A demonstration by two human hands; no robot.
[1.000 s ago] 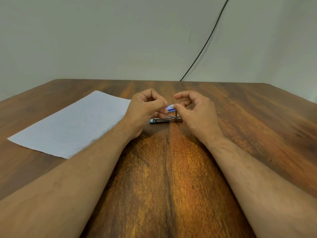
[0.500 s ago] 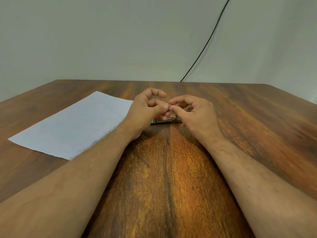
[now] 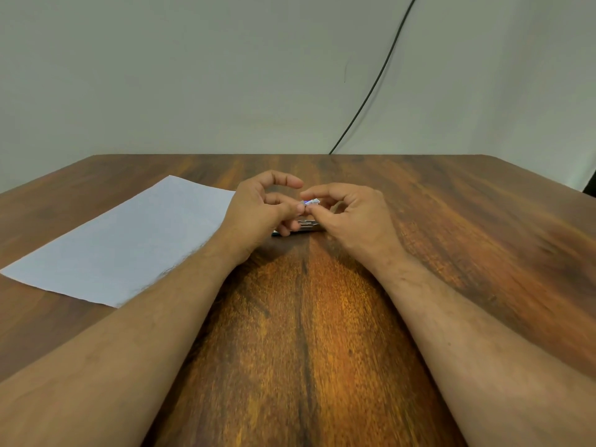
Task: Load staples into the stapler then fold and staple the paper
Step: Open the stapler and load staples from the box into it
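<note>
Evidently the loading step was in hand and unfinished: nearest the viewer, two bare forearms ran across the wooden table (image 3: 303,333) and met at its middle. The left hand (image 3: 258,217) had its thumb and fingers curled, pinching one end of a small white-and-blue staple packet (image 3: 311,202); the right hand (image 3: 354,217) pinched the other end between thumb and forefinger, so both grips were closed on the same item, held just above the table. Directly beneath and slightly nearer lay the stapler (image 3: 300,229), flat on the wood and partly hidden by the fingers; whether its magazine stood open could not be determined. The paper (image 3: 122,243) lay flat and unfolded to the left, apart from the packet. In judgement, the next move calls for freeing a staple strip from the packet and seating it squarely in the stapler's channel, a fine two-handed alignment. Farthest, a black cable (image 3: 371,91) ran down the wall.
</note>
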